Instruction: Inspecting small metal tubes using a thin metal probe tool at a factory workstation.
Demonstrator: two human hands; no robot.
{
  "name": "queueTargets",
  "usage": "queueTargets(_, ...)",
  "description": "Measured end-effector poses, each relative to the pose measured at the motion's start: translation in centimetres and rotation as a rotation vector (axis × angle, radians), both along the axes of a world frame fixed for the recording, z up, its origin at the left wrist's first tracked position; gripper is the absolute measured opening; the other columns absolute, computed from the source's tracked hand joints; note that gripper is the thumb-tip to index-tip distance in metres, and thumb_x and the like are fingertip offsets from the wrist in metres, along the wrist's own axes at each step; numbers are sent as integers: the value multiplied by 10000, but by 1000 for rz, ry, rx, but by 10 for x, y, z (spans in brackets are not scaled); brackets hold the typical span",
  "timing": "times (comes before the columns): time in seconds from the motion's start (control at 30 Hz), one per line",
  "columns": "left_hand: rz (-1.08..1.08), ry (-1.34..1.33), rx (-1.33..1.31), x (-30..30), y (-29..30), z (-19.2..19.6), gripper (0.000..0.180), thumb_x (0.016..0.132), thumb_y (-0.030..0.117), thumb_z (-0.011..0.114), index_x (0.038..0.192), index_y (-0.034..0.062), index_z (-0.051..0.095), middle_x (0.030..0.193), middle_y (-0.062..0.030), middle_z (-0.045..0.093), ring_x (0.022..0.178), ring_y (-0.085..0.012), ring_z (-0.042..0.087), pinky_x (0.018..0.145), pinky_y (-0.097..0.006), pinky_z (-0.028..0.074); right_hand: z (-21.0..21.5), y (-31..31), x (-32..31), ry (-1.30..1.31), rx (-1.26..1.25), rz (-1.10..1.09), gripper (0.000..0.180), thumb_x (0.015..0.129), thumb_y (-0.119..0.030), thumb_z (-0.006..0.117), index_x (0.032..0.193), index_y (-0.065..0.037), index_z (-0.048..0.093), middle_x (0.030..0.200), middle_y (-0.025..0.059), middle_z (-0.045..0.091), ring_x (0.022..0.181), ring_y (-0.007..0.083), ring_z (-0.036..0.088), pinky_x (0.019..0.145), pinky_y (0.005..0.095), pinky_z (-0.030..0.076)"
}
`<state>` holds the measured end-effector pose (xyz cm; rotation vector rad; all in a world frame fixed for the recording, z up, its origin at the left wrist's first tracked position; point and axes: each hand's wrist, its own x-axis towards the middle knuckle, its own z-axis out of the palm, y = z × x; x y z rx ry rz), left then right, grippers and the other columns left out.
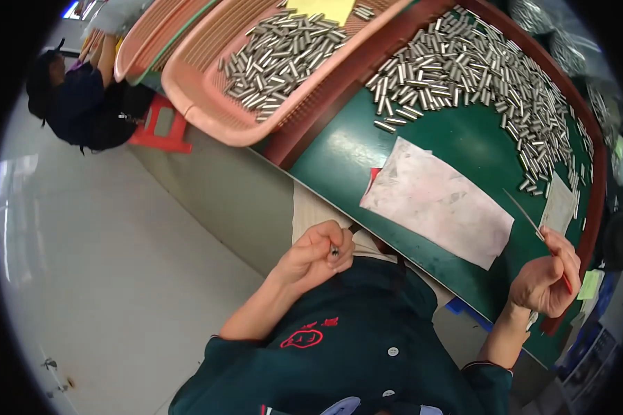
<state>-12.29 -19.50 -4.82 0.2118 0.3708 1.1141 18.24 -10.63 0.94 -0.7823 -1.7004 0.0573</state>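
My left hand (304, 261) is closed in front of my body, just off the table's near edge. Its fingers grip a small metal tube (334, 250), one end of which faces up. Over the right part of the table my right hand (543, 283) is closed round a thin metal tool with a red handle (521, 209); its slender tip points away to the far left. A stained whitish cloth (443, 204) lies on the green tabletop (339, 155) between the hands. Beyond it spreads a large pile of short metal tubes (464, 66).
At the far left, a pink plastic basket (194, 104) holds many similar tubes and a yellow paper. A raised dark red rim (599, 159) borders the table. A pale cloth (559, 204) lies near my right hand. Another person (76, 97) sits by a red stool (163, 128).
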Motion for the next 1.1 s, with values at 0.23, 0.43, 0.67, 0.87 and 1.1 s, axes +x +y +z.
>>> queueTargets(0.23, 32, -31, -92, -9, -18, -54, 166, 884, 221, 561, 922, 59, 557, 729, -7, 416, 632, -101, 350, 582, -224, 294, -2, -7, -5, -17, -51, 23, 240, 933, -187, 481, 1001, 44, 486, 750, 183, 580, 643, 291, 595, 603, 389, 534)
queueTargets(0.43, 14, -100, -159, -10, -18, -68, 137, 884, 176, 555, 925, 45, 558, 741, -2, 427, 642, -93, 362, 591, -215, 306, -1, -6, -7, -13, -129, 85, 229, 930, -174, 489, 982, 49, 497, 721, 183, 577, 611, 264, 578, 568, 355, 516)
queueTargets(0.67, 44, -143, -210, -8, -19, -72, 121, 886, 157, 547, 928, 45, 558, 741, 8, 429, 636, -85, 366, 594, -213, 317, -3, -3, -13, -34, -163, 89, 212, 924, -157, 497, 980, 47, 514, 706, 183, 588, 611, 247, 583, 564, 339, 514)
queueTargets(0.87, 33, -120, -197, -8, -22, -73, 117, 886, 155, 545, 931, 48, 559, 736, 9, 431, 632, -83, 373, 599, -214, 323, -2, -3, -14, -30, -179, 88, 216, 924, -156, 497, 985, 51, 512, 706, 183, 587, 623, 248, 586, 570, 343, 517)
queueTargets(1.1, 42, -150, -265, -6, -23, -71, 120, 893, 163, 535, 945, 56, 551, 734, 6, 426, 651, -89, 386, 623, -225, 337, -2, -4, -13, -32, -177, 81, 213, 928, -149, 490, 983, 55, 506, 707, 185, 587, 623, 248, 585, 573, 346, 518)
